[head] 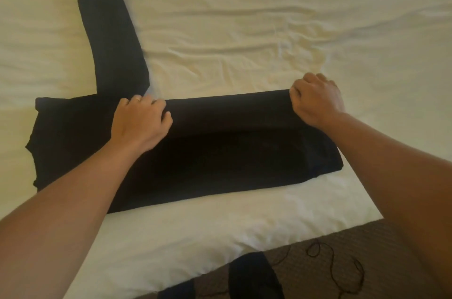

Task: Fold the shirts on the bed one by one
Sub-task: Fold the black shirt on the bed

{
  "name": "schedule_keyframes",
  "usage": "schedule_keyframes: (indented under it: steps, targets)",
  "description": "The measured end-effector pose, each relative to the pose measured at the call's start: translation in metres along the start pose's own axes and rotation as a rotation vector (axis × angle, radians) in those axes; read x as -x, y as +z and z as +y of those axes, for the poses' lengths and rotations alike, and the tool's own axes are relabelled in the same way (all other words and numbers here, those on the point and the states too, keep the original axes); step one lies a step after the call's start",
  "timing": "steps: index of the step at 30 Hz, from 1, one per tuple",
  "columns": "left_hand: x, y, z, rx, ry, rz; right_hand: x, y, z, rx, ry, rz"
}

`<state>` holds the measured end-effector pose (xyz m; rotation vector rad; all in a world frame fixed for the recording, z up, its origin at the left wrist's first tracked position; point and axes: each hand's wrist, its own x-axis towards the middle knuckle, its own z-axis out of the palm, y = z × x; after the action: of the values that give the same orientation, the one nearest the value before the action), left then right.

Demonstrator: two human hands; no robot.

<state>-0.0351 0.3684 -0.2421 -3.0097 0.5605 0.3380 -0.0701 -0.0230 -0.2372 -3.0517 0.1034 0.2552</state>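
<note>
From the head camera, a black shirt (pixel 195 152) lies spread across the near part of the bed (pixel 269 29), its body already doubled lengthwise into a long band. One sleeve (pixel 110 37) still sticks out flat from the shirt's far edge, pointing away over the white sheet. The left hand (pixel 140 122) sits on the shirt's far fold edge just below that sleeve, fingers (pixel 168 117) curled and pinching the cloth. The right hand (pixel 315 100) grips the same edge at the shirt's right end, fingers bunched on fabric. I judge this shirt roughly half folded: the sleeve and the crosswise folds remain. No other shirt shows on the bed.
</note>
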Motion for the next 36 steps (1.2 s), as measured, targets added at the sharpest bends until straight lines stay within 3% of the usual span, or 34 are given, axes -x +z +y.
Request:
schedule_keyframes:
  steps: [7, 12, 17, 21, 23, 27, 36]
  targets:
    - [-0.034, 0.032, 0.016, 0.108, -0.139, -0.072, -0.028, 0.036, -0.004, -0.062, -0.026, -0.134]
    - [-0.034, 0.043, 0.01, 0.037, -0.15, 0.038, -0.037, 0.049, 0.016, -0.041, -0.027, -0.062]
    - [-0.032, 0.047, 0.012, -0.059, -0.203, -0.065, -0.039, 0.058, 0.02, 0.093, -0.036, -0.074]
    - [-0.025, 0.035, 0.034, 0.019, -0.092, 0.011, -0.032, 0.041, 0.001, 0.106, -0.036, -0.061]
    - [-0.011, 0.039, 0.053, 0.083, -0.022, -0.047, -0.014, 0.038, -0.019, 0.065, -0.102, -0.118]
    - [0.017, 0.061, 0.067, 0.164, -0.111, -0.132, 0.023, 0.054, -0.033, 0.067, -0.141, -0.283]
    - [0.029, 0.063, 0.053, 0.168, -0.07, -0.148, 0.029, 0.057, -0.027, 0.125, -0.093, -0.319]
